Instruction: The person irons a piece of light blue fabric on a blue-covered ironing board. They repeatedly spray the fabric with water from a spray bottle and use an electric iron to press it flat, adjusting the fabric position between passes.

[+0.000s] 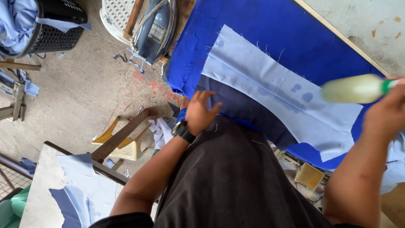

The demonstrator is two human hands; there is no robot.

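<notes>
A long light blue fabric piece [274,84] with several damp spots lies on a bright blue padded board [270,25]. A dark navy fabric piece [244,107] lies along its near edge. My left hand [200,112], with a black watch on the wrist, rests with fingers spread on the near end of the navy piece. My right hand [386,112] is raised at the right and holds a pale green bottle [354,88] with a green cap, blurred, above the light blue piece's right end.
An electric iron [156,29] stands at the board's far left end beside a white basket [116,17]. A black basket [55,29] holds blue cloth. On the floor lie a yellow stool [124,145] and scraps. A table [38,198] with cut pieces is at the lower left.
</notes>
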